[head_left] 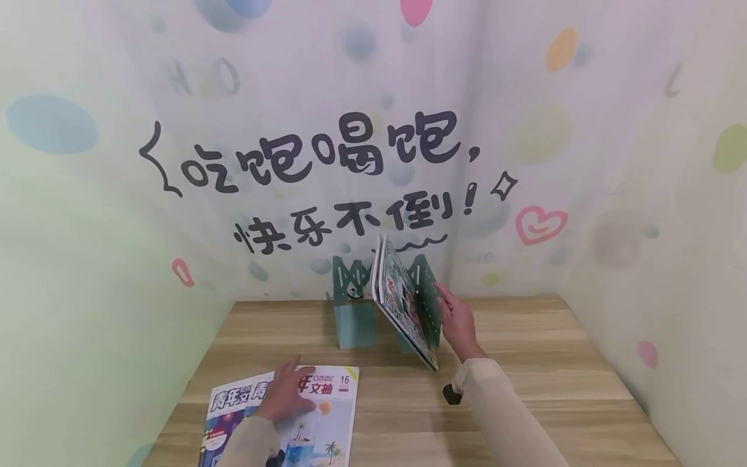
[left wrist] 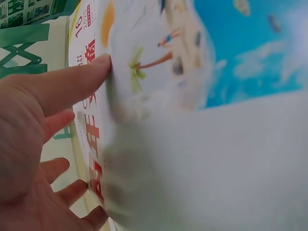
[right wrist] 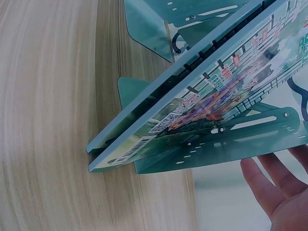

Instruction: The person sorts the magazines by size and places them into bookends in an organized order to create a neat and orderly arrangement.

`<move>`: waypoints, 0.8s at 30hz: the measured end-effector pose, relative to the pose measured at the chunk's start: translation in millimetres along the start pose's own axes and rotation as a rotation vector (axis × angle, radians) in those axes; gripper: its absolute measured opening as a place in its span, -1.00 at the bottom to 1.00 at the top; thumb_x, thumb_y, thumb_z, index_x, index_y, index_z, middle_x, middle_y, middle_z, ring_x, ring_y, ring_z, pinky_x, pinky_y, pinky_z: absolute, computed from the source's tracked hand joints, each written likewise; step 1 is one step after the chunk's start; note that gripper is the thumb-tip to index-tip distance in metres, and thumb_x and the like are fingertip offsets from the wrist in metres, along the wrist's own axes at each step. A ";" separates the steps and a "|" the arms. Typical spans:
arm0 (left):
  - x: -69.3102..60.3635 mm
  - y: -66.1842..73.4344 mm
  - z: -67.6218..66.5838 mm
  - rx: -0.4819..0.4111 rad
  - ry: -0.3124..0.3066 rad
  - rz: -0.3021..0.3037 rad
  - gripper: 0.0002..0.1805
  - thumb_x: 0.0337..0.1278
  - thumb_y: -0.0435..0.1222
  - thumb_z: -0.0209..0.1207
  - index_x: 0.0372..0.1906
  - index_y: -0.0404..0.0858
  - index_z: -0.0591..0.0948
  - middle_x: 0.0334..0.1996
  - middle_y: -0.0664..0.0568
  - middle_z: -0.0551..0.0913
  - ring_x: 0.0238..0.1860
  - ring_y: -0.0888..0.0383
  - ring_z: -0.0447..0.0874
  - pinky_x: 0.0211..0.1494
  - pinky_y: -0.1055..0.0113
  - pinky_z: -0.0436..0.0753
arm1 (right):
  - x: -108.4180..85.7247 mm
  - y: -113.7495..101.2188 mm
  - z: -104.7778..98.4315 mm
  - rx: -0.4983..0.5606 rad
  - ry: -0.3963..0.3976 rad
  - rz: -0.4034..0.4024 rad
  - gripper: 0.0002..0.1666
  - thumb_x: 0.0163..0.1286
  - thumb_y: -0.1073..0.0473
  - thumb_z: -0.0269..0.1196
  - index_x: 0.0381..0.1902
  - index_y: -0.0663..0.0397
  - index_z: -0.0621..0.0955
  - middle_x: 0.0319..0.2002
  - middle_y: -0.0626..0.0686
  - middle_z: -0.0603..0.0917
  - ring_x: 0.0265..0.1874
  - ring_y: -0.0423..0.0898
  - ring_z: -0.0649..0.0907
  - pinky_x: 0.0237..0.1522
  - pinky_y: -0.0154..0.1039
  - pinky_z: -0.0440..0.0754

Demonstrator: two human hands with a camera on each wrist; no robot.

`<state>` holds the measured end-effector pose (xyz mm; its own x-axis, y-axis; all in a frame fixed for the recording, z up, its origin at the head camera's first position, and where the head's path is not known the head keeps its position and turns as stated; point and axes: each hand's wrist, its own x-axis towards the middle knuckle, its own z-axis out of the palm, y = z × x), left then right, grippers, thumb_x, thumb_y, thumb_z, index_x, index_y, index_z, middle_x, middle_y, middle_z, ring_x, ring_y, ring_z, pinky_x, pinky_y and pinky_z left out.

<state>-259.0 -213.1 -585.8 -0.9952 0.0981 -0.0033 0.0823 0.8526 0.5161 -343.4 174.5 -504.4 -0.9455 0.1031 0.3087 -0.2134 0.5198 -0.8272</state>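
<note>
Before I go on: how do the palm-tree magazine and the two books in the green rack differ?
Pose: the magazine lies cover up, while the two books stand tilted in the green rack.
Look: the magazine's cover is mostly pale with red lettering; the books' visible cover is crowded and many-coloured.
Contact: the left hand touches the magazine; neither hand is plainly on the books.
Shared: both show printed, illustrated covers.

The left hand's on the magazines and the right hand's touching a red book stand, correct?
The colour is wrong: the head view shows a green book stand. The right hand is touching it, and the left hand is on the magazines.
</note>
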 end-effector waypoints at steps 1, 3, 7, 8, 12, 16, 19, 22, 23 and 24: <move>0.6 -0.1 0.1 0.005 -0.001 -0.012 -0.17 -0.41 -0.24 0.56 0.23 -0.12 0.57 0.46 -0.26 0.11 0.40 -0.38 0.01 0.26 -0.44 0.16 | -0.2 -0.3 -0.2 -0.002 0.000 -0.002 -0.53 0.57 0.15 -0.01 0.38 -0.13 0.43 0.36 0.10 0.41 0.30 0.14 0.42 0.27 0.11 0.39; 1.7 -0.5 0.2 0.018 0.003 -0.023 -0.18 -0.42 -0.24 0.56 0.20 -0.13 0.58 0.47 -0.27 0.09 0.40 -0.39 0.00 0.25 -0.43 0.18 | -0.6 -1.2 -0.7 -0.004 0.003 -0.002 -0.53 0.56 0.15 -0.01 0.38 -0.13 0.44 0.35 0.10 0.41 0.30 0.13 0.43 0.27 0.10 0.39; 2.8 -0.1 -1.5 0.034 0.018 -0.046 -0.16 -0.46 -0.26 0.57 0.20 -0.17 0.58 0.45 -0.34 0.07 0.37 -0.44 0.01 0.22 -0.44 0.21 | -0.9 -2.8 -1.4 -0.010 0.010 -0.009 -0.54 0.56 0.16 0.00 0.37 -0.11 0.45 0.34 0.12 0.42 0.29 0.14 0.43 0.27 0.11 0.40; 2.7 0.3 -2.6 0.038 0.024 -0.053 -0.16 -0.48 -0.27 0.58 0.19 -0.19 0.58 0.45 -0.36 0.08 0.35 -0.45 0.02 0.21 -0.43 0.23 | -0.9 -3.0 -1.4 -0.011 0.011 -0.008 -0.54 0.56 0.16 0.00 0.37 -0.11 0.45 0.34 0.12 0.43 0.29 0.14 0.43 0.27 0.11 0.40; 1.1 3.7 -8.4 0.061 0.033 -0.093 -0.15 -0.53 -0.29 0.58 0.16 -0.25 0.58 0.38 -0.42 0.15 0.25 -0.49 0.14 0.11 -0.39 0.37 | -0.9 -3.2 -1.3 -0.011 0.011 -0.003 -0.54 0.56 0.17 -0.01 0.37 -0.09 0.44 0.34 0.13 0.42 0.29 0.16 0.43 0.27 0.12 0.39; -0.4 7.8 -12.6 0.078 0.018 -0.139 -0.14 -0.58 -0.29 0.59 0.15 -0.26 0.58 0.27 -0.45 0.26 0.12 -0.48 0.24 -0.01 -0.33 0.47 | -0.6 -1.9 0.0 -0.007 0.006 0.016 -0.54 0.57 0.14 -0.01 0.37 -0.12 0.44 0.35 0.11 0.42 0.30 0.14 0.42 0.27 0.11 0.40; 0.5 8.1 -13.3 0.076 0.009 -0.171 -0.12 -0.59 -0.29 0.59 0.16 -0.24 0.57 0.19 -0.43 0.33 0.06 -0.43 0.30 -0.05 -0.31 0.49 | -0.3 -1.1 0.9 -0.005 -0.001 0.023 -0.54 0.57 0.14 -0.01 0.38 -0.14 0.44 0.35 0.10 0.41 0.30 0.13 0.43 0.27 0.09 0.40; 2.3 6.2 -13.0 0.078 0.001 -0.187 -0.10 -0.57 -0.29 0.59 0.20 -0.21 0.56 0.14 -0.40 0.38 0.00 -0.38 0.34 -0.06 -0.29 0.49 | -0.2 -0.7 1.0 -0.006 0.001 0.023 -0.53 0.56 0.15 0.00 0.38 -0.15 0.44 0.35 0.10 0.42 0.30 0.13 0.43 0.27 0.09 0.40; 3.1 5.2 -12.5 0.076 -0.003 -0.190 -0.09 -0.56 -0.28 0.59 0.21 -0.21 0.55 0.13 -0.40 0.38 -0.01 -0.37 0.34 -0.05 -0.29 0.49 | -0.1 -0.5 0.9 -0.009 0.004 0.018 -0.53 0.56 0.15 0.00 0.38 -0.14 0.44 0.35 0.11 0.42 0.29 0.14 0.43 0.26 0.10 0.40; 3.6 4.8 -12.5 0.073 -0.006 -0.192 -0.08 -0.55 -0.29 0.58 0.23 -0.20 0.54 0.11 -0.39 0.39 -0.01 -0.36 0.35 -0.06 -0.28 0.49 | 0.1 -0.2 0.7 -0.014 0.007 0.014 -0.53 0.56 0.15 0.00 0.38 -0.13 0.44 0.34 0.12 0.42 0.29 0.14 0.44 0.26 0.11 0.40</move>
<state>-262.9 -215.1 -572.6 -0.9927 -0.0669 -0.1006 -0.1048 0.8908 0.4422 -343.6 173.9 -504.6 -0.9465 0.1162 0.3009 -0.1970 0.5303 -0.8246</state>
